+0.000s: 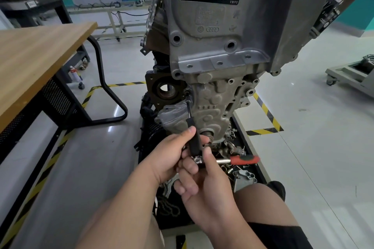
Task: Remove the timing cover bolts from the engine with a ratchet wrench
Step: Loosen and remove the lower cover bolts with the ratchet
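- From my remote seat I count one engine (222,26), standing upright on its stand, with one timing cover (212,103) facing the camera.
- One black tray (178,222) sits under the engine. It holds loose hardware: one chain (168,206), one light metal bracket (243,178), and a heap of hose clamps (232,145) and small bolts that are too tangled for me to count.
- One ratchet wrench (240,159) lies level low in front of the cover, its red-and-black handle pointing right over the tray.
- One black extension bar (189,111) runs up from the ratchet head to the cover's left edge. Its tip is seated at a bolt hole beside the round opening. I cannot tell whether a bolt is still in there.
- Two hands are at work. The left hand (172,153) is wrapped around the thick lower part of the extension bar, thumb lying along it.
- The right hand (204,184) pinches the ratchet head between thumb and curled fingers.
- One wooden table (40,56) stands to the left, with one spray can (74,74) on the floor beneath it.
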A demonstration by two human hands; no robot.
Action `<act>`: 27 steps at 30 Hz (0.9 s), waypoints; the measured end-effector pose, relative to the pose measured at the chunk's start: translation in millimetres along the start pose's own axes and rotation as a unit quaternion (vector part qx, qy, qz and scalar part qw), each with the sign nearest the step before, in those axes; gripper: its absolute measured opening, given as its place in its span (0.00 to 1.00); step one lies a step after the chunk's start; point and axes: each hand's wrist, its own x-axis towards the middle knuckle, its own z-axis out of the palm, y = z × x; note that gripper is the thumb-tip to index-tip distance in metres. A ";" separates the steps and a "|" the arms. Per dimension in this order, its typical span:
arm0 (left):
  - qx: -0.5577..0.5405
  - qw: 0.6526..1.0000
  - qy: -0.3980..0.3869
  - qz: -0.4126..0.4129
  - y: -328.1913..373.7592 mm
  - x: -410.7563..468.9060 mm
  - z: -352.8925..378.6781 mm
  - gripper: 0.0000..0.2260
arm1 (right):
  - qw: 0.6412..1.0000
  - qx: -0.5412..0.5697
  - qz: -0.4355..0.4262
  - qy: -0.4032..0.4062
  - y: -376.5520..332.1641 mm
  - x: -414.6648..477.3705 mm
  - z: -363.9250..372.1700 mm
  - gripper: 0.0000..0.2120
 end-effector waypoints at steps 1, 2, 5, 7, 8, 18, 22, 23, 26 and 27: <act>0.009 1.000 0.003 0.005 -0.5 0.0 0.3 0.21 | 0.997 0.070 0.037 -0.018 -2.1 -0.2 -0.7 0.20; 0.021 1.000 0.009 0.011 -0.6 0.3 0.9 0.19 | 0.990 0.122 0.062 -0.029 -3.9 -0.6 -2.0 0.20; 0.041 0.998 0.039 0.025 -2.8 1.9 3.2 0.18 | 0.986 0.143 0.081 -0.022 -4.3 0.1 -6.4 0.20; 0.041 0.997 0.056 0.030 -6.0 2.6 4.4 0.19 | 0.997 0.055 0.049 0.024 -1.9 1.5 -7.7 0.19; 0.041 0.997 0.059 0.034 -7.3 3.1 5.2 0.20 | 0.998 -0.032 0.012 0.061 -1.5 1.8 -10.1 0.17; 0.048 0.996 0.069 0.033 -9.5 8.6 8.0 0.25 | 0.803 -0.542 -0.215 0.121 -5.8 4.0 -22.7 0.16; 0.025 0.999 0.027 -0.002 -7.2 4.8 5.4 0.27 | 0.988 -0.123 -0.061 0.075 -7.1 0.3 -6.5 0.17; 0.023 1.000 0.019 0.000 -6.5 2.6 6.0 0.22 | 0.996 -0.062 -0.023 0.065 -10.0 -0.4 -5.4 0.21; 0.032 0.999 0.038 0.003 -9.3 2.3 6.1 0.21 | 0.997 -0.020 0.037 0.060 -13.6 -2.3 -6.6 0.21; 0.036 0.998 0.054 0.005 -9.9 2.0 6.8 0.24 | 0.996 -0.028 0.042 0.069 -13.0 -1.9 -7.9 0.21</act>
